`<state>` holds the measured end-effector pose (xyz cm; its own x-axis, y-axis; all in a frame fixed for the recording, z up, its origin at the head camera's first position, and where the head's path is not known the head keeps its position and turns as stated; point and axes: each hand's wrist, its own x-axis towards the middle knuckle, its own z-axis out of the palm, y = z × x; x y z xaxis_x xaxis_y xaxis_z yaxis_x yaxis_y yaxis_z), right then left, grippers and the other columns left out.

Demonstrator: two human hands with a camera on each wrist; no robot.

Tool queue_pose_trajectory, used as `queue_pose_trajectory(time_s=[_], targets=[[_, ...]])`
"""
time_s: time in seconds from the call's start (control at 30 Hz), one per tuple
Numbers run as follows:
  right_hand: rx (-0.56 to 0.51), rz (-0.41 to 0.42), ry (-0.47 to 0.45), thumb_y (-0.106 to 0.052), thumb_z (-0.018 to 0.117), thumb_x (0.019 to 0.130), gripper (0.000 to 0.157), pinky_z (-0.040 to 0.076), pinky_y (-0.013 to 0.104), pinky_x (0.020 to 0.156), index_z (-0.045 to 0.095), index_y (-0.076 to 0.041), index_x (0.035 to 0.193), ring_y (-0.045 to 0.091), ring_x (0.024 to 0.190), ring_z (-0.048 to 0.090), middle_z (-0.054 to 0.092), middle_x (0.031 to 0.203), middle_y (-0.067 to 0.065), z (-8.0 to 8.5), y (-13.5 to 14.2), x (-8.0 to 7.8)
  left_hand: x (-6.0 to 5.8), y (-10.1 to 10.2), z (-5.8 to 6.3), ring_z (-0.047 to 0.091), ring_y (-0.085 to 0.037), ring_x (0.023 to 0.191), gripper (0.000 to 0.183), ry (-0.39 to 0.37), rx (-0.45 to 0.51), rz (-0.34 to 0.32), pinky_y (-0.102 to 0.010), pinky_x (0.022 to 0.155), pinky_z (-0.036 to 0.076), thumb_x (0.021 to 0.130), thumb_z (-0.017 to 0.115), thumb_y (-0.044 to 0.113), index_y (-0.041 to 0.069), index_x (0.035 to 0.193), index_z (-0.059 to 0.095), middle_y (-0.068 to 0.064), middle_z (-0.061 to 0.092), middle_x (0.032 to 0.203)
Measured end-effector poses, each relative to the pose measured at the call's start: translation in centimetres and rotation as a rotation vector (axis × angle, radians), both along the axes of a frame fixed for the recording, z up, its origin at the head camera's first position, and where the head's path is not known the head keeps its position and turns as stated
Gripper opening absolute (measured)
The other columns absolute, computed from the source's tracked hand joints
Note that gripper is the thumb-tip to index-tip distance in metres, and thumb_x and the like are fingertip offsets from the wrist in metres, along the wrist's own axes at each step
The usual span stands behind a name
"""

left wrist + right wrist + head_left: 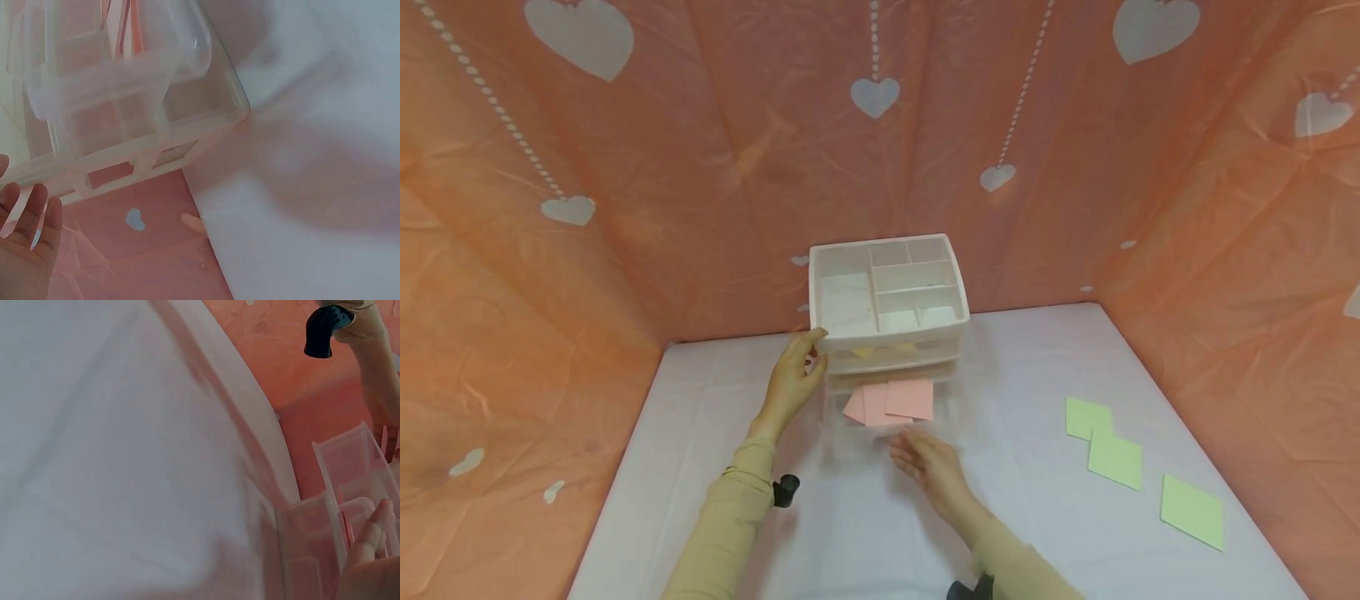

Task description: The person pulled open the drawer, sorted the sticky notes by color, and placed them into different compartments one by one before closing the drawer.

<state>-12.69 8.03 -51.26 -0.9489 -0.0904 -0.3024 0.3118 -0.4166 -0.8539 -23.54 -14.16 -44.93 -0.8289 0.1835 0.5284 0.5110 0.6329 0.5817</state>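
A white plastic drawer unit (pixel 889 337) stands at the back of the table, with a divided tray as its top. One clear drawer (pixel 850 432) is pulled out towards me and holds several pink paper squares (pixel 910 398), overlapping. My left hand (pixel 793 375) rests against the unit's left front corner; in the left wrist view its fingers (pixel 53 225) are straight, beside the white frame. At the front of the pulled-out drawer is my right hand (pixel 936 471), its fingers (pixel 374 528) touching the clear front panel in the right wrist view.
Several light green paper squares (pixel 1115 457) lie on the right side of the white-covered table (pixel 1022 400). Yellow paper (pixel 880 351) shows through the unit's upper drawer. Orange sheeting with hearts (pixel 737 167) encloses the back and sides.
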Motion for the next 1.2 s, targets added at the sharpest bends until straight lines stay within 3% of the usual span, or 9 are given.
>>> queue_pose_trajectory(time_s=[0.43,0.57,0.67,0.77,1.03,1.2], targets=[[-0.068,-0.060,-0.023,-0.020,0.046,0.098,0.038,0.054,0.023,0.085,0.046,0.010,0.121,0.009,0.086,0.066,0.069,0.091,0.002,0.6,-0.8,-5.0,0.1,0.1,0.0,0.056,-0.032,0.088,0.039,-0.033,-0.007,0.002,-0.041,0.078,0.051,0.086,0.059,0.005,0.012,0.123,0.052,-0.015,0.055,0.092],[-0.111,-0.070,-0.024,-0.015,0.044,0.098,0.032,0.053,0.022,0.085,0.045,0.008,0.120,0.009,0.085,0.066,0.068,0.091,0.002,0.9,-0.9,-6.2,0.1,0.2,0.0,0.055,-0.029,0.087,0.039,-0.025,-0.010,0.003,-0.040,0.078,0.051,0.085,0.060,0.004,0.011,0.123,0.052,-0.013,0.054,0.091],[-0.128,-0.081,-0.028,-0.013,0.043,0.098,0.023,0.054,0.021,0.083,0.048,0.005,0.111,0.008,0.082,0.066,0.068,0.088,0.001,1.1,-1.0,-6.9,0.1,0.2,0.0,0.055,-0.028,0.086,0.038,-0.025,-0.013,0.003,-0.040,0.078,0.051,0.085,0.060,0.004,0.011,0.122,0.052,-0.013,0.054,0.091],[-0.127,-0.082,-0.024,-0.011,0.042,0.098,0.021,0.054,0.020,0.082,0.048,0.005,0.109,0.008,0.081,0.065,0.069,0.093,0.005,1.2,-1.1,-7.5,0.2,0.2,0.0,0.055,-0.029,0.086,0.039,-0.028,-0.013,0.005,-0.040,0.077,0.051,0.085,0.060,0.004,0.011,0.122,0.052,-0.013,0.054,0.091],[-0.114,-0.040,-0.001,-0.010,0.041,0.099,0.036,0.053,0.017,0.079,0.039,0.012,0.127,0.006,0.083,0.064,0.065,0.093,0.002,1.3,-0.9,-8.2,0.2,0.1,0.2,0.056,-0.033,0.087,0.038,-0.030,-0.013,0.010,-0.041,0.077,0.050,0.086,0.060,0.006,0.012,0.122,0.051,-0.013,0.054,0.092],[-0.096,-0.039,0.006,-0.008,0.040,0.098,0.041,0.053,0.019,0.084,0.033,0.011,0.134,0.013,0.094,0.064,0.064,0.102,0.005,0.7,-0.7,-8.2,0.3,0.0,0.3,0.056,-0.030,0.087,0.038,-0.020,-0.016,0.018,-0.040,0.077,0.050,0.086,0.060,0.006,0.012,0.122,0.052,-0.012,0.054,0.092]])
